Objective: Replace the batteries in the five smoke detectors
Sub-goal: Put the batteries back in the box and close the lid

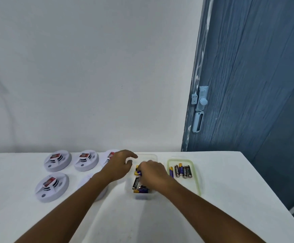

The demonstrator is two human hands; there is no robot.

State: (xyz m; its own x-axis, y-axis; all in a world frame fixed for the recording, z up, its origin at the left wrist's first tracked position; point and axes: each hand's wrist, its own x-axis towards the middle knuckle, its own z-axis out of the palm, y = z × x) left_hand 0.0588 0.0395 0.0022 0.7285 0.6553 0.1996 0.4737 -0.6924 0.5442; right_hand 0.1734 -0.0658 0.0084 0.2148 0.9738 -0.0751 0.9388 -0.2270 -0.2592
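Lower left of frame: smoke detectors (57, 160) on white table (230, 190). Centre — left hand (120, 165) loose, holding nothing; right hand (151, 172) pinches a battery (137, 172) inside clear tub (153, 157). Right — green tray (198, 179) of batteries, bare tabletop beyond to the edge.

Both our forearms reach forward toward the table's far edge. Our left hand (120, 163) hovers with fingers loosely spread and curved. Our right hand (151, 171) is curled, fingertips pinching downward.

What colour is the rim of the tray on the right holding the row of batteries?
Pale yellow-green, translucent; the tray shows in the head view, right of the clear container.
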